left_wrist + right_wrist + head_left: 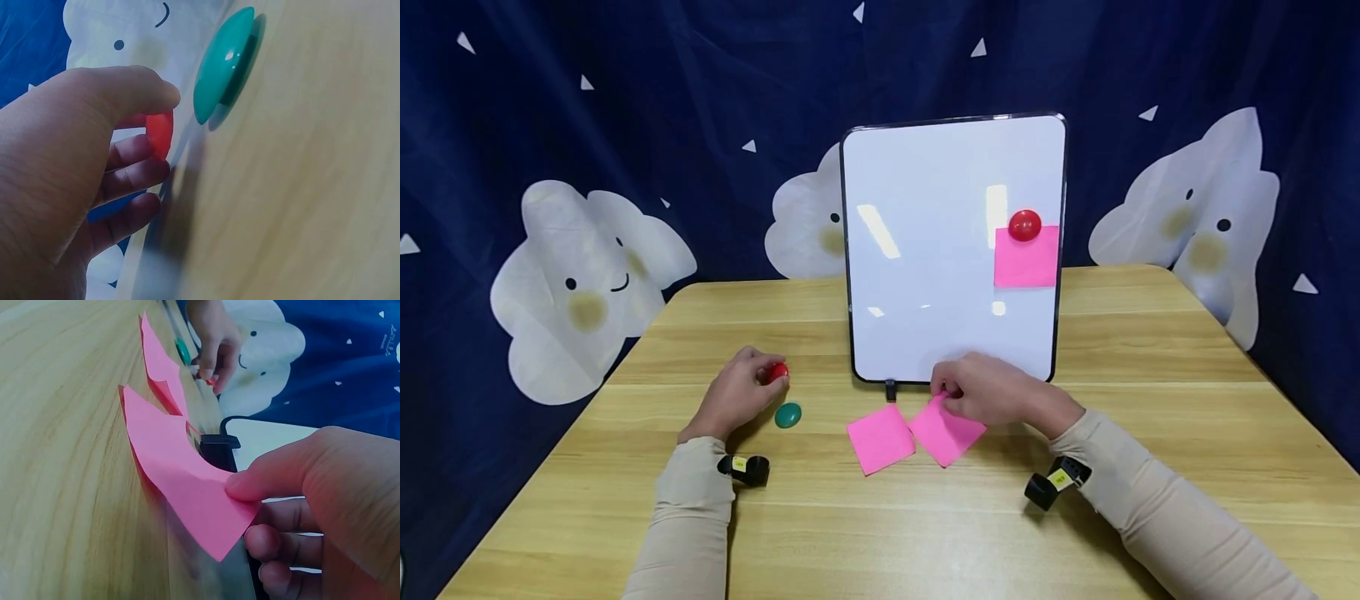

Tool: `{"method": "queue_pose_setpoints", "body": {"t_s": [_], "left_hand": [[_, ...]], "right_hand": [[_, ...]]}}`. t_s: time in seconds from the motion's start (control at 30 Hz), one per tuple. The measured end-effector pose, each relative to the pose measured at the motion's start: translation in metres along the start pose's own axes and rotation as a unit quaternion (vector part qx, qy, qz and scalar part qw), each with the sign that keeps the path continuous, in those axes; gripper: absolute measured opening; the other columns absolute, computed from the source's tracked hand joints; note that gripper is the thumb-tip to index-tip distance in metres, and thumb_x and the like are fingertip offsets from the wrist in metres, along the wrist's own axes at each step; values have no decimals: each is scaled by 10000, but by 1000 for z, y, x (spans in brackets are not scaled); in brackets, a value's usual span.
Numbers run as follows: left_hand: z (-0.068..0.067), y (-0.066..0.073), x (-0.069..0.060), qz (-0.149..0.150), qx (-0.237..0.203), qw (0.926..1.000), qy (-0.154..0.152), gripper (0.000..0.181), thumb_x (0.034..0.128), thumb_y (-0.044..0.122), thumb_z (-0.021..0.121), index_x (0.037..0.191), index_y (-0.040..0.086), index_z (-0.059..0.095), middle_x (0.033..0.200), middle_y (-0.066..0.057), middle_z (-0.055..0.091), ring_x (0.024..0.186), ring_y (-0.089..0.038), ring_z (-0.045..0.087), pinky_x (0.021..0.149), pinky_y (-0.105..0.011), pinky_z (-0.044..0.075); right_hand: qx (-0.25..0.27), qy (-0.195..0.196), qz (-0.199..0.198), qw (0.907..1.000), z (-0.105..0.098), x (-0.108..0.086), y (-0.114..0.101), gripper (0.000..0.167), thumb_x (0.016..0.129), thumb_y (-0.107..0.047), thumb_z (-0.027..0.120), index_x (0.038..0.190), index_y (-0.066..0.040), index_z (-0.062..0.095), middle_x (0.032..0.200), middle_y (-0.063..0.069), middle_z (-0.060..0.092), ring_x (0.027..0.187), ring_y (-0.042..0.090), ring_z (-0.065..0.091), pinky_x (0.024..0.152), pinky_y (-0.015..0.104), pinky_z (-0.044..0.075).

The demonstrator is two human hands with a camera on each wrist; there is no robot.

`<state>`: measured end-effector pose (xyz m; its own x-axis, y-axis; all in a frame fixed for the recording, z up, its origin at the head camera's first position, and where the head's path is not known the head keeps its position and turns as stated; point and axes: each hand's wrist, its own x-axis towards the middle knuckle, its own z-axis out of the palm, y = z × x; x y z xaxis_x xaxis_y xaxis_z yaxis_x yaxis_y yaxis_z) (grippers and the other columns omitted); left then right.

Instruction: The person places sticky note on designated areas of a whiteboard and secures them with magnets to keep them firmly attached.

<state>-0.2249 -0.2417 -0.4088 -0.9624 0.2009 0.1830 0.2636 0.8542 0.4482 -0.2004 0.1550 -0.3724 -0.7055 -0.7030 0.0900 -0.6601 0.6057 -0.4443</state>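
With thumb and fingers, my left hand (739,393) pinches a red round magnet (160,135) at the left of the table. A green round magnet (787,415) lies on the wood close beside that hand. My right hand (992,387) pinches the upper corner of a pink sticky note (181,469) in front of the whiteboard; the note bends up toward the fingers. Another pink sticky note (882,439) lies just left of it, its edges curling in the right wrist view. On the whiteboard (925,250), a red magnet (1025,225) sits over the top edge of a pink note (1027,265).
The whiteboard stands upright on the wooden table (850,533), with a small black foot (891,391) at its lower edge. Behind hangs a dark blue curtain (700,100) with cloud faces. Each wrist wears a small black camera, such as the left one (748,470).
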Motion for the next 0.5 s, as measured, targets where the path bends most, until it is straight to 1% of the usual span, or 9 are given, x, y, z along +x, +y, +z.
{"method": "queue_pose_setpoints", "body": {"t_s": [0.17, 0.37, 0.5], "left_hand": [[0, 0, 0, -6, -42, 10000, 48, 392, 929, 266, 699, 1265, 65, 686, 1101, -86, 582, 927, -260, 575, 838, -448, 501], [0, 0, 1, 47, -205, 9997, 136, 385, 930, 246, 705, 1266, 61, 678, 1104, -89, 602, 991, -275, 615, 899, -472, 509], [0, 0, 1, 51, -278, 9994, 190, 393, 922, 231, 721, 1271, 56, 673, 1091, -106, 628, 982, -281, 635, 885, -468, 526]], "right_hand": [[-2, 83, 19, 10000, -1, 0, 0, 92, 905, -82, 693, 940, -166, 685, 728, -95, 517, 727, 95, 487, 674, 281, 458], [21, 235, 82, 9997, -2, 0, 0, 91, 901, -80, 694, 938, -162, 684, 721, -93, 524, 720, 100, 491, 669, 289, 453], [13, 357, 218, 9991, -1, 0, 0, 87, 900, -93, 703, 934, -169, 678, 719, -95, 536, 702, 100, 494, 646, 287, 448]]}}
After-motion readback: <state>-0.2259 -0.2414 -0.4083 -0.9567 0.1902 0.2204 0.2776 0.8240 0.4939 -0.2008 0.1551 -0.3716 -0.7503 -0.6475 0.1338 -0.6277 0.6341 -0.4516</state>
